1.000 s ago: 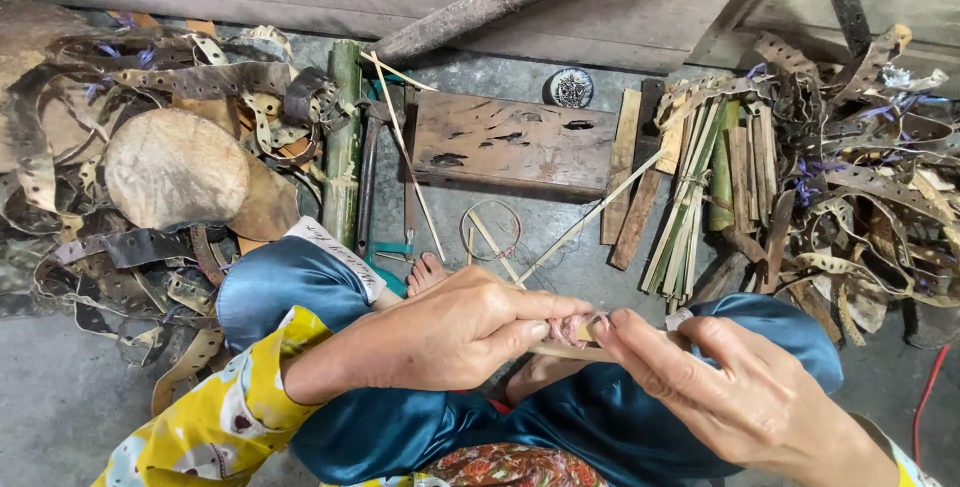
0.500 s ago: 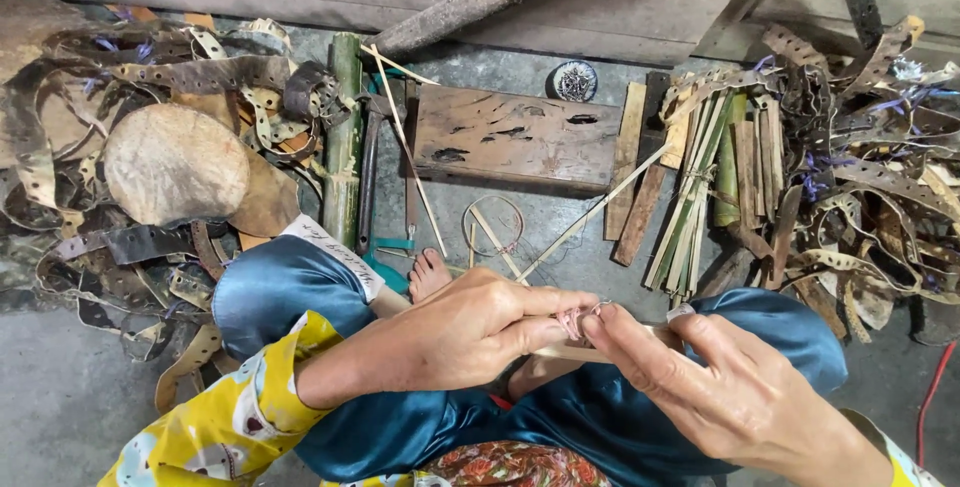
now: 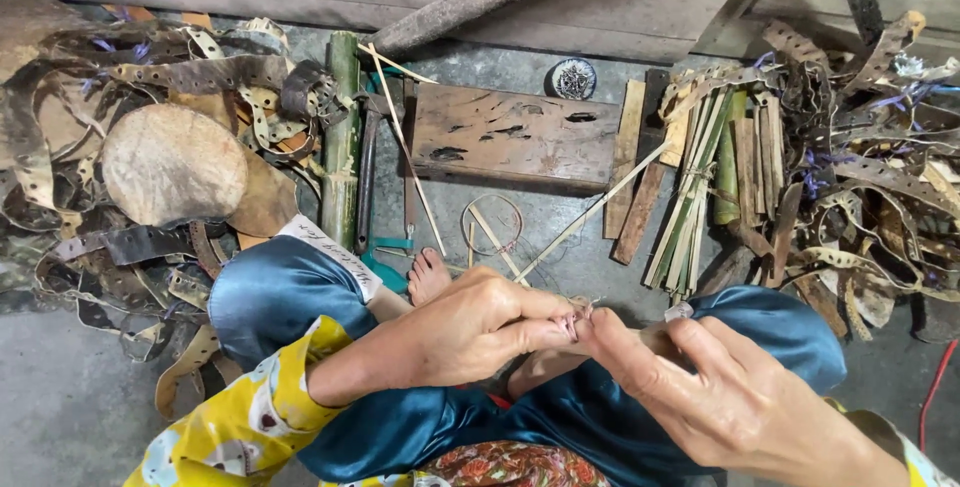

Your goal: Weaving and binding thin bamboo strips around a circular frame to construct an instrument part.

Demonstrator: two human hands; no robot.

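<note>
My left hand (image 3: 480, 327) and my right hand (image 3: 720, 397) meet over my lap, above blue satin trousers. Their fingertips pinch together on a small thin piece, a fine fibre or sliver (image 3: 583, 309); it is too small to tell what it is. A long thin bamboo strip (image 3: 600, 209) runs from just beyond my fingers up and to the right; I cannot tell whether a hand holds it. My bare foot (image 3: 428, 275) rests on the concrete just left of my hands.
A dark wooden block (image 3: 515, 135) lies ahead, with a small round tin (image 3: 573, 79) behind it. A green bamboo pole (image 3: 342, 142) and a hand tool (image 3: 367, 172) lie left. Split bamboo strips (image 3: 700, 182) are stacked right. Punched scrap bands (image 3: 880, 177) pile on both sides.
Both hands have stayed in place over my lap, with only slight finger movement at the pinch. The view has shifted a little.
</note>
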